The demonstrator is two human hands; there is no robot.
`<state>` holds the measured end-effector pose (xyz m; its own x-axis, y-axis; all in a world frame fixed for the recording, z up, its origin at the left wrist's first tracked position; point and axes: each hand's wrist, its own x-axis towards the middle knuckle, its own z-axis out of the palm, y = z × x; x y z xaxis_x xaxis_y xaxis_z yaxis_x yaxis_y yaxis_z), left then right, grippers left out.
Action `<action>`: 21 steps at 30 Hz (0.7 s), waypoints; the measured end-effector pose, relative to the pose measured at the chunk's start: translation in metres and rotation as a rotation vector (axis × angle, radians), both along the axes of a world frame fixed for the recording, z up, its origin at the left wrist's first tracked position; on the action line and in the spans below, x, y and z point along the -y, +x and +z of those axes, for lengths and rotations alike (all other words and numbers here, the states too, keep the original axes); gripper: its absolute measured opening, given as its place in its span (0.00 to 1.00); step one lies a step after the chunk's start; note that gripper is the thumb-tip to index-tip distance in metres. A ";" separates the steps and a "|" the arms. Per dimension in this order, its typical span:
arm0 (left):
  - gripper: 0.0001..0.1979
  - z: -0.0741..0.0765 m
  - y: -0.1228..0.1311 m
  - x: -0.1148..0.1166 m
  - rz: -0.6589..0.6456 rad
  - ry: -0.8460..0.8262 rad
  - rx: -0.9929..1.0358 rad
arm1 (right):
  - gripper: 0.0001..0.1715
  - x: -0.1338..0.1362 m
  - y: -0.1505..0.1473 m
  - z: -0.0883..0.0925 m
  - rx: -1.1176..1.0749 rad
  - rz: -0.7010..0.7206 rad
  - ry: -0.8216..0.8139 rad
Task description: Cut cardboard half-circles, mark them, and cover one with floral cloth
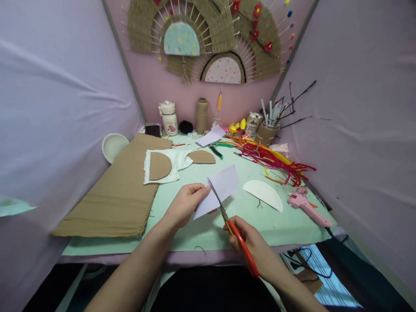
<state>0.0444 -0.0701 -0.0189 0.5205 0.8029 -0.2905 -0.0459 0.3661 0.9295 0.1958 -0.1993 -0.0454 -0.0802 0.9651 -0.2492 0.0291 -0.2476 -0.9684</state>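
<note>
A piece of pale lilac paper [227, 182] is pinched in my left hand [187, 200], thumb on top, above the front middle of the table. My right hand [245, 236] grips a pair of scissors [238, 238] with red handles. Their blades point up and to the left and lie across the paper near my left thumb. Whether the blades are cutting into it I cannot tell. To the right of the paper lies a white half-round piece [264, 195]. Behind my left hand, a cardboard half-round [160, 166] rests on light patterned cloth [173, 174].
A large cardboard sheet [120, 195] covers the table's left side. A pink glue gun [308, 206] lies at the right edge, before red and orange pipe cleaners [269, 156]. Green-handled pliers [216, 151], a twine spool [202, 116] and a white bottle [168, 119] are farther back.
</note>
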 end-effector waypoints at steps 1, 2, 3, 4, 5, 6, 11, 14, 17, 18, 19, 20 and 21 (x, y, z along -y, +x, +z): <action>0.18 0.000 0.000 0.000 0.002 0.001 0.000 | 0.26 0.000 -0.001 -0.002 -0.009 -0.012 -0.010; 0.18 -0.001 0.000 0.000 0.004 0.003 0.000 | 0.25 -0.001 -0.001 -0.004 -0.020 -0.021 -0.016; 0.18 -0.001 0.000 -0.001 0.005 0.006 -0.003 | 0.25 -0.001 -0.001 -0.006 -0.030 -0.028 -0.019; 0.17 -0.002 0.000 -0.001 0.006 0.010 -0.005 | 0.25 -0.001 -0.002 -0.008 -0.039 -0.032 -0.022; 0.17 -0.002 0.000 -0.001 0.007 0.016 -0.008 | 0.24 -0.001 -0.001 -0.009 -0.045 -0.032 -0.023; 0.17 -0.003 0.000 -0.001 0.005 0.021 -0.010 | 0.24 -0.002 -0.001 -0.010 -0.048 -0.032 -0.023; 0.16 -0.003 -0.001 -0.002 -0.012 0.030 -0.009 | 0.24 -0.003 -0.001 -0.012 -0.047 -0.047 -0.034; 0.16 -0.003 0.000 -0.002 -0.009 0.016 -0.001 | 0.23 -0.005 -0.002 -0.014 -0.032 -0.063 -0.037; 0.16 -0.002 0.000 -0.002 0.008 -0.014 0.016 | 0.22 -0.007 -0.002 -0.015 -0.010 -0.064 -0.029; 0.16 -0.002 0.000 -0.002 0.014 -0.022 0.023 | 0.21 -0.007 -0.003 -0.016 -0.001 -0.064 -0.028; 0.16 -0.002 -0.001 -0.002 0.018 -0.027 0.028 | 0.21 -0.007 -0.003 -0.016 0.009 -0.063 -0.028; 0.16 -0.002 -0.001 -0.002 0.020 -0.028 0.031 | 0.20 -0.008 -0.003 -0.016 0.016 -0.062 -0.027; 0.16 -0.003 -0.002 -0.003 0.021 -0.026 0.033 | 0.21 -0.009 -0.003 -0.016 0.021 -0.063 -0.025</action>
<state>0.0423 -0.0675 -0.0218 0.5134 0.8061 -0.2943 -0.0844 0.3887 0.9175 0.1923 -0.1907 -0.0615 -0.0143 0.9616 -0.2741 0.0331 -0.2735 -0.9613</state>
